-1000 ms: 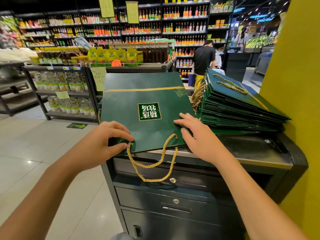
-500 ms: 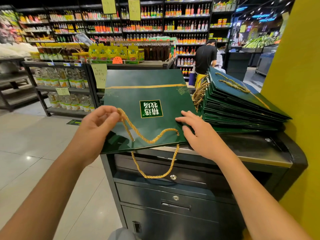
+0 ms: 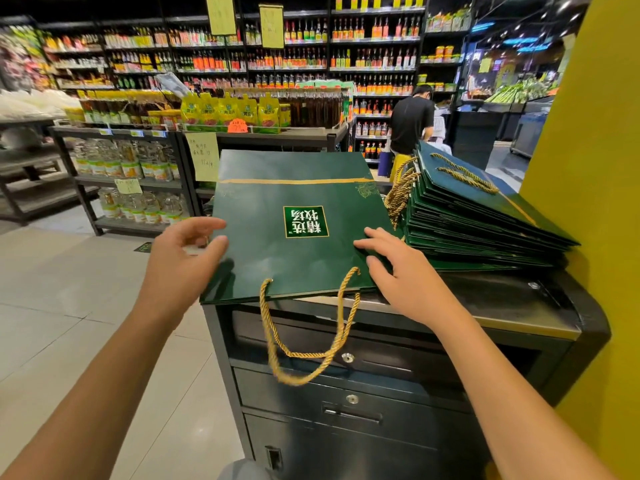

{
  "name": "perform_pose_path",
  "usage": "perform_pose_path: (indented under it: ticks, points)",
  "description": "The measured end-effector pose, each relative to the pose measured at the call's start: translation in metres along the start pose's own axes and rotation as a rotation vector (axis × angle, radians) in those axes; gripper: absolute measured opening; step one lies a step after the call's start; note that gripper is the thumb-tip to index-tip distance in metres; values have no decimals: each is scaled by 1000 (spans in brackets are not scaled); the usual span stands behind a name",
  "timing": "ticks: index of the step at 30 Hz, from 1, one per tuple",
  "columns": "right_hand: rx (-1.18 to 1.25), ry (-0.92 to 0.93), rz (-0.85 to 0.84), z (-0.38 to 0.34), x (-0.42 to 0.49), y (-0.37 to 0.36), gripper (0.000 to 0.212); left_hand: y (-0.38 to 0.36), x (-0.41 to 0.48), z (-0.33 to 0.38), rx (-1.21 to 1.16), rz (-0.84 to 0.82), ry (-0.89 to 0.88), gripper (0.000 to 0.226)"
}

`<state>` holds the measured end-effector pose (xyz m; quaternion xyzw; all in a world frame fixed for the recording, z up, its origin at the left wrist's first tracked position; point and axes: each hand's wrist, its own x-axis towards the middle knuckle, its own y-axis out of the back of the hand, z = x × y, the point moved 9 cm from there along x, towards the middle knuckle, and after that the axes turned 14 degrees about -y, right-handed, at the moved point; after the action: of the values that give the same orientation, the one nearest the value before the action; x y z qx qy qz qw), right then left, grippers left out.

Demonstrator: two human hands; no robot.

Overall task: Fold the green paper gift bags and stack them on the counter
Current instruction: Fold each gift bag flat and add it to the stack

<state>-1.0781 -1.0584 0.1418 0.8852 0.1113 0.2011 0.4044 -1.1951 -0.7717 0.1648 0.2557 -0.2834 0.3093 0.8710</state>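
Observation:
A flat green paper gift bag [image 3: 291,216] with a gold stripe and a white-and-green label lies on the dark counter [image 3: 502,303]. Its gold rope handle [image 3: 304,344] hangs over the counter's front edge. My left hand [image 3: 183,261] is at the bag's left edge with relaxed fingers, the thumb touching the paper. My right hand [image 3: 398,271] rests with spread fingers on the bag's right edge. To the right sits a tall stack of folded green bags [image 3: 478,220] with gold handles.
The counter is a black cabinet with locked drawers [image 3: 346,400]. A yellow wall [image 3: 595,202] bounds the right side. Store shelves [image 3: 138,168] with bottles stand behind, and a person in a black shirt [image 3: 412,123] stands farther back. Tiled floor [image 3: 69,289] lies to the left.
My left hand let go of the rope handle, which dropped over the counter's front edge, and moved to the bag's left edge. My right hand stayed on the bag.

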Motion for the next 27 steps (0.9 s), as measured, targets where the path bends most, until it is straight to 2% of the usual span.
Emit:
perform_pose_path:
  ticks: [1,3,5,9,13,22,24,27]
  points:
    - [10,1,6,0,-1,1,38,-4,0,-7,40,-23,25,32]
    - [35,8,24,-1,-2,4,36,-11,-1,-20,-27,-46,122,55]
    - [63,10,55,-1,-4,8,33,-16,-1,-24,-93,-44,161,64]
    - [110,21,164,-2,-9,20,31,-19,-4,-29,-252,-8,194,60]
    - [87,24,222,-3,-13,23,35,-8,-13,-28,-246,-3,163,60]
    - [115,-91,102,-12,-6,11,58,11,-36,-38,-294,74,207,59]
    - [198,-156,125,-11,-5,14,65,15,-35,-37,-279,92,209,57]
    - [249,-192,171,-16,-3,26,62,20,-26,-26,-245,78,187,54]
